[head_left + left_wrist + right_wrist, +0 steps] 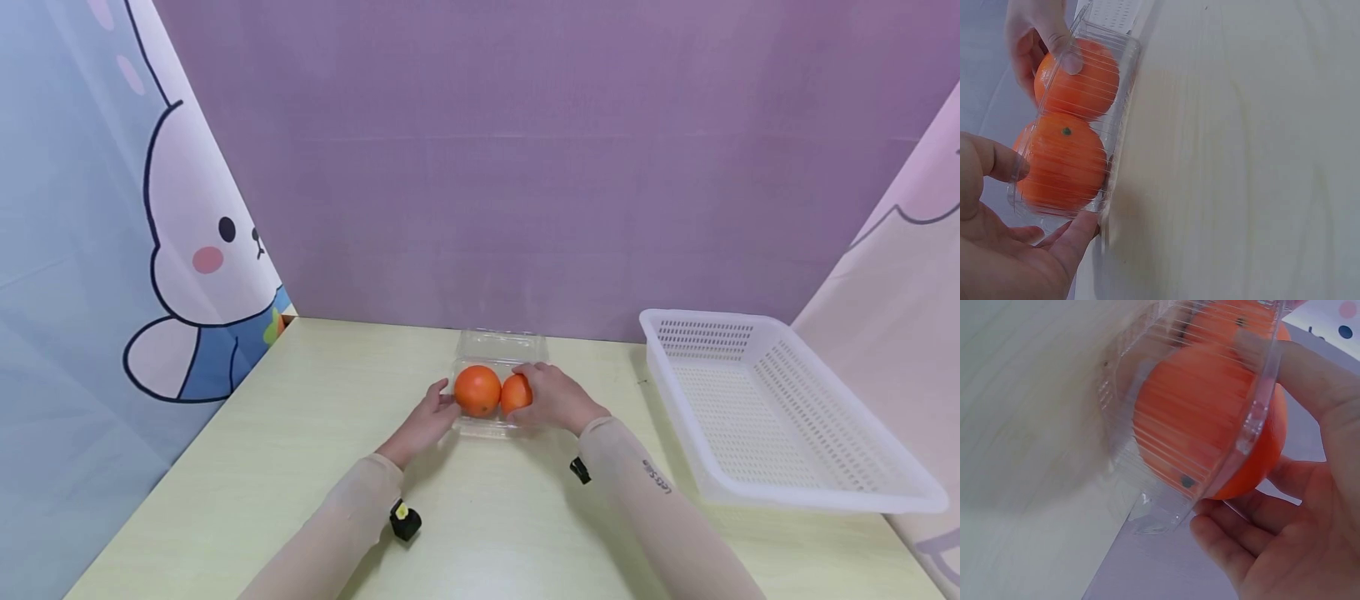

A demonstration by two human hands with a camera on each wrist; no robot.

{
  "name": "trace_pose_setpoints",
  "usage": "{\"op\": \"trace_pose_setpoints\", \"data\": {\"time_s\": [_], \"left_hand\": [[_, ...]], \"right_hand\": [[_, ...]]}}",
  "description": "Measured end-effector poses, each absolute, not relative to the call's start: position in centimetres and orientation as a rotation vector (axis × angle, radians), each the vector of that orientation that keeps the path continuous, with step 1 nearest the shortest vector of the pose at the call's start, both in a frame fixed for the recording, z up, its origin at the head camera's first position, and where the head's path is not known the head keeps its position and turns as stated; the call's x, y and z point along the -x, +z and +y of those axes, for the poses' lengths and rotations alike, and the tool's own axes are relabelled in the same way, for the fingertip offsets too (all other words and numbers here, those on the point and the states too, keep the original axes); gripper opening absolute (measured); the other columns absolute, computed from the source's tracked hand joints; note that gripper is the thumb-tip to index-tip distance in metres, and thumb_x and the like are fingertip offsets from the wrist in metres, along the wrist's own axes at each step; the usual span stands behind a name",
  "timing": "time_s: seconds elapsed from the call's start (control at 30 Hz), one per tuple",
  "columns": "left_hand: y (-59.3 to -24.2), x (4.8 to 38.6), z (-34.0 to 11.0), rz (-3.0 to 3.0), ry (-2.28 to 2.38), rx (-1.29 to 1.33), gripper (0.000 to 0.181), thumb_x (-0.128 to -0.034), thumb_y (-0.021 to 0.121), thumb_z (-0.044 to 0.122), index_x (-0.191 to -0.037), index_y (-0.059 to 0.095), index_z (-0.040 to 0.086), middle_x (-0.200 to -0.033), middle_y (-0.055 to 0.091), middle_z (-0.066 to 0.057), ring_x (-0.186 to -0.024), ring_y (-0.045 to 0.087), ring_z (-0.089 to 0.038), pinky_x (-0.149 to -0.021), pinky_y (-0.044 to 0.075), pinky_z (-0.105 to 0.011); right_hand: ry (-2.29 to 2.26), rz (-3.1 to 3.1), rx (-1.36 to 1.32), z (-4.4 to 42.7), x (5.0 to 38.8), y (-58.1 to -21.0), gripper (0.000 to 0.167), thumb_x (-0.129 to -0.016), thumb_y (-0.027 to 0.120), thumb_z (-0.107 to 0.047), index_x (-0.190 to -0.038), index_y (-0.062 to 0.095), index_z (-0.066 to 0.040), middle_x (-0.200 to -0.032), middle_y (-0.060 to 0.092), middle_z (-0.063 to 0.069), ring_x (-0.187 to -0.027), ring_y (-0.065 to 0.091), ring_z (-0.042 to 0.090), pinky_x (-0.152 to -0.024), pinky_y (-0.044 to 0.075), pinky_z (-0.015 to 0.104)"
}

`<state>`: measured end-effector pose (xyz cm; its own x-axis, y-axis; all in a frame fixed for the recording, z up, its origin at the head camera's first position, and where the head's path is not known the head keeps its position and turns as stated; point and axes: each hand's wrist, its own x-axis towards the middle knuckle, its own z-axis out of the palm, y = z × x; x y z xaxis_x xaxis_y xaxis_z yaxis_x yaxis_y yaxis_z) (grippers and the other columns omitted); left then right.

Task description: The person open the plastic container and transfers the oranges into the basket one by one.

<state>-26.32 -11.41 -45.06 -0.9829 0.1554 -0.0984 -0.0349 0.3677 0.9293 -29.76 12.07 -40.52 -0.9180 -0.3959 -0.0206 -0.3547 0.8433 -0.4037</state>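
Watching the surface [495, 533]: from my end I judge the work on it well along, with the left orange [477, 391] and the right orange [515, 394] both inside the box [483, 429]; as yet undone, by my reading, are letting go of the right one and shutting the lid [502, 344].
Basket [825, 497]: white, open-topped, slotted in walls and floor; it stands at the right of the surface, well apart from the box, and I can see down to its floor.
Box: clear, ribbed plastic, set near the far edge; it holds the two oranges side by side, their tops above the rim.
Lid: raised open along the box's far side, covering neither orange.
Right hand [553, 396]: clamped on the right orange, thumb on one side and fingers curled on the other.
Left hand [426, 423]: fingers apart and fairly straight, touching the box's left end; how firmly they press I cannot tell.
Oranges: touching each other, the left one next to the left hand.
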Motion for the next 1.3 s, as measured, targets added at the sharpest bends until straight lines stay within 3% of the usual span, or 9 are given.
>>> {"op": "trace_pose_setpoints", "data": {"time_s": [0.7, 1.3], "left_hand": [[-45.0, 26.3, -11.5, 2.429, 1.699, -0.104, 0.069, -0.0991, 0.049, 0.023, -0.157, 0.018, -0.001, -0.149, 0.042, -0.026, -0.128, 0.051, -0.038, -0.106, 0.043, -0.053], [-45.2, 26.7, -11.5, 2.486, 1.646, -0.102, 0.062, -0.1017, 0.041, 0.026, -0.155, 0.024, -0.002, -0.147, 0.046, -0.025, -0.130, 0.050, -0.036, -0.110, 0.038, -0.053]], "right_hand": [[-0.662, 2.953, 0.606, 12.0, 29.2, -39.4, 0.079, -0.076, 0.087, -0.037, -0.142, 0.053, -0.009, -0.127, 0.057, 0.012, -0.106, 0.058, 0.027, -0.092, 0.053, 0.044], [-0.662, 2.980, 0.672, 12.6, 29.0, -38.4, 0.079, -0.078, 0.088, -0.033, -0.142, 0.051, -0.007, -0.129, 0.056, 0.016, -0.106, 0.058, 0.029, -0.092, 0.053, 0.045]]}}
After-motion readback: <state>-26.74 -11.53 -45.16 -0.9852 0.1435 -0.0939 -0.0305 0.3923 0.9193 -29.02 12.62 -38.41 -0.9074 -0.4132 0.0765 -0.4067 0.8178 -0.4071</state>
